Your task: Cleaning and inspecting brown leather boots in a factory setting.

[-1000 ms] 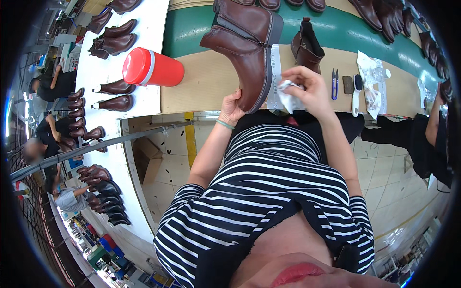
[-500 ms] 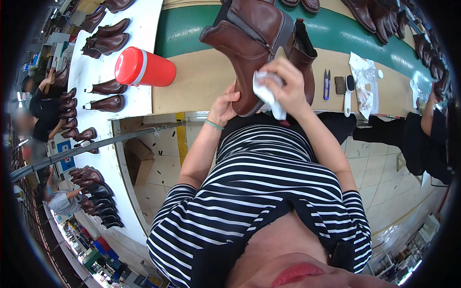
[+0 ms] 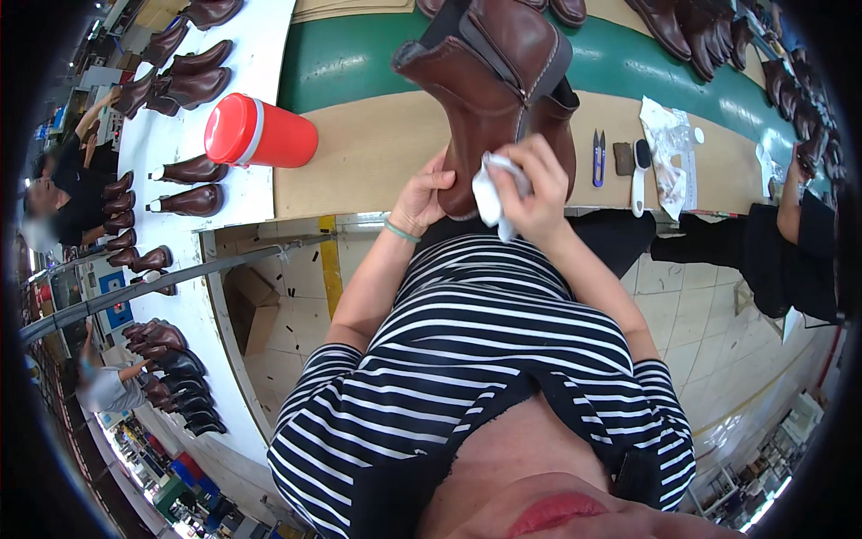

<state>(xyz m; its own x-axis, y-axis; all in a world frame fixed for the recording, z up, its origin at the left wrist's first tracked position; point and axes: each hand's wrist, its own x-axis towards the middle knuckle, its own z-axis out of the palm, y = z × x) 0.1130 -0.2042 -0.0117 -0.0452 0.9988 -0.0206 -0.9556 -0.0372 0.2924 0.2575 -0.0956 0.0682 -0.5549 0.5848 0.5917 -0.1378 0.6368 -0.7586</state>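
Note:
A brown leather ankle boot (image 3: 480, 117) stands tilted before me, its shaft away from me and its toe end close to my body. My left hand (image 3: 422, 195) grips the toe end, thumb on the upper and the other fingers partly hidden. In my right hand (image 3: 540, 191) is a bunched white cloth (image 3: 490, 199), pressed against or close beside the boot's right side near the toe. Another brown boot (image 3: 558, 139) stands just to the right, partly hidden behind the first boot and my right hand.
A red jug (image 3: 283, 135) stands left on the tan bench (image 3: 359, 148). Blue snips (image 3: 599, 160), a brown block (image 3: 622, 159), a white-handled brush (image 3: 639, 180) and crumpled wrapping (image 3: 663, 157) lie right. Beyond runs a green belt (image 3: 359, 67). Shoes line the white table (image 3: 256, 180); co-workers stand both sides.
My right hand and the cloth have shifted slightly left and bunched closer to the boot's toe. The boot sits a little further right in view. My left hand keeps its grip.

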